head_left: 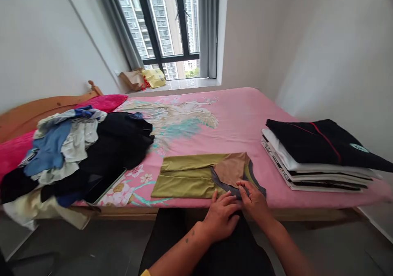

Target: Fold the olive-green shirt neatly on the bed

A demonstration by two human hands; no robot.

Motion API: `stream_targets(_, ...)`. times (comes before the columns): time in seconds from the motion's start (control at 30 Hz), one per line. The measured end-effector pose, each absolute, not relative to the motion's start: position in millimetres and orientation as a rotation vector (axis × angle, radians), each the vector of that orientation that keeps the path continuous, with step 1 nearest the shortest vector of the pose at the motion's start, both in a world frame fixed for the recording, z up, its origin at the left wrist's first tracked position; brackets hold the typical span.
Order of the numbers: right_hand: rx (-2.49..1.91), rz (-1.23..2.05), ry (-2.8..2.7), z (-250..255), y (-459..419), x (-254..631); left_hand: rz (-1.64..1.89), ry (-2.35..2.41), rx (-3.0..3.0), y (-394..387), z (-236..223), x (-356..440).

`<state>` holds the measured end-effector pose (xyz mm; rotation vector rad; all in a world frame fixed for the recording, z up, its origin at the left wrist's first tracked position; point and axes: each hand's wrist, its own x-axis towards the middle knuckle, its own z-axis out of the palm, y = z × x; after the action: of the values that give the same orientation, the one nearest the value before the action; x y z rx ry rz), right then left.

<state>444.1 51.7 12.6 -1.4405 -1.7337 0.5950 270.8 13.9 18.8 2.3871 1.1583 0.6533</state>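
Note:
An olive-green shirt (pixel 187 177) with a brown sleeve and a grey collar lies partly folded near the front edge of the pink bed (pixel 233 116). My left hand (pixel 221 215) rests at the shirt's near edge by the collar, fingers stretched forward and slightly apart. My right hand (pixel 253 198) sits just right of it, fingertips pressed down on the grey collar edge. The two hands touch each other.
A jumbled heap of unfolded clothes (pixel 76 149), black, blue and white, covers the bed's left side. A neat stack of folded shirts (pixel 316 155) topped by a black one sits at the right. A wooden headboard (pixel 39 108) is at the left; bags (pixel 144 79) stand on the window sill.

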Motion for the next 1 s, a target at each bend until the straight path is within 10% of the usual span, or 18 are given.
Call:
stream_targets(0.17,-1.294,0.639,-1.826,14.5,51.4,389.2,0.999,2.004,2.072,21.9,13.7,165.4)
stream_targets(0.33,-1.181,0.684,-1.821,8.5,33.2,342.9,0.507,2.63,1.592,55.4,19.1,64.9)
stream_targets(1.0,-1.432,1.129,-1.417,-67.1,-58.7,377.8,0.27,2.446,1.34,134.1,14.7,32.7)
